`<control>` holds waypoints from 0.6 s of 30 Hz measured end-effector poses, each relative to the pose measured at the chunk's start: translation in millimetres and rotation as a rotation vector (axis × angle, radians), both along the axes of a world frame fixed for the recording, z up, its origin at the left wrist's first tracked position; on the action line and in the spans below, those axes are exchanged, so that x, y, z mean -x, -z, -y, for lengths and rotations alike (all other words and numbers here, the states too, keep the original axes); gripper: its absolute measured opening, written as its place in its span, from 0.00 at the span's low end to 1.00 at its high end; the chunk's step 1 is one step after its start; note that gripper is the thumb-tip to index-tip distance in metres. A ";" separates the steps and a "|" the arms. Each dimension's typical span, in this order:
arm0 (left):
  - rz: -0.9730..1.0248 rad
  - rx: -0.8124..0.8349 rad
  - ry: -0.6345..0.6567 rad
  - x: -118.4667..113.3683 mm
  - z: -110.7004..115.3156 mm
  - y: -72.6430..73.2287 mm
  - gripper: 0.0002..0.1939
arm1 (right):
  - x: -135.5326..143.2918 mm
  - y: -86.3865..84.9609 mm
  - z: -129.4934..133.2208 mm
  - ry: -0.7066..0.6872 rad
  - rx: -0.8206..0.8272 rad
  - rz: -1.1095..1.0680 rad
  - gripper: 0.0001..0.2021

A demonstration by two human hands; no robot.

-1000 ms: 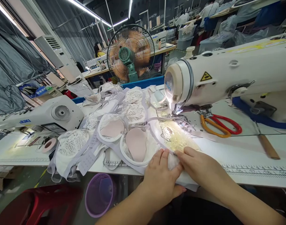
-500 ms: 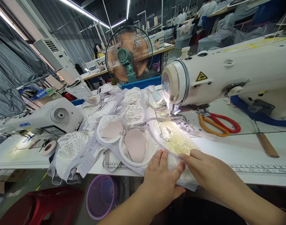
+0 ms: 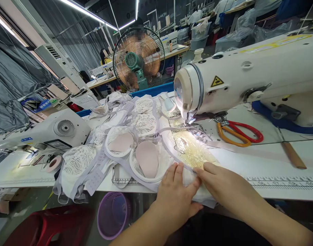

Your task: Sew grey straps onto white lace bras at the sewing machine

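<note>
A white and lilac bra [image 3: 148,160] with pink pads lies on the white table, and its lilac edge runs up to the lit needle area of the sewing machine [image 3: 213,85]. My left hand [image 3: 175,194] rests on the fabric near the table's front edge, fingers forward and thumb apart. Close beside it on the right, my right hand [image 3: 220,179] pinches the lilac edge between thumb and fingers. Yellowish, shiny material [image 3: 192,147] lies just beyond both hands, below the needle. The palms' undersides are hidden.
Orange and red scissors [image 3: 240,133] and a wooden-handled tool [image 3: 292,153] lie to the right. More bras [image 3: 78,164] are piled left, beside a second machine [image 3: 61,130]. A purple basket [image 3: 112,215] and red stool [image 3: 54,222] stand below. A fan [image 3: 138,59] stands behind.
The view has shifted slightly, so the machine and scissors sit a little further left and up. Both hands hold nearly the same place on the fabric.
</note>
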State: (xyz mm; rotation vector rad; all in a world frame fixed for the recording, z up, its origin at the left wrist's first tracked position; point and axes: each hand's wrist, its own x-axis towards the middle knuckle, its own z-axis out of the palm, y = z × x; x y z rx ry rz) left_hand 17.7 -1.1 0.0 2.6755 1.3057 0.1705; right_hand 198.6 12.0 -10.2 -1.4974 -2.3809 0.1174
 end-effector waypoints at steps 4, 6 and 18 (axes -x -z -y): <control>0.001 0.002 -0.001 -0.5 0.5 0.7 0.35 | -17.2 3.3 8.4 -0.016 0.018 0.053 0.13; 0.001 0.001 -0.001 -0.6 0.8 1.9 0.35 | -21.5 2.7 10.8 -0.009 0.007 0.042 0.13; 0.010 0.004 -0.005 -1.1 -0.3 4.2 0.37 | -4.0 -0.8 3.6 0.017 -0.066 0.014 0.13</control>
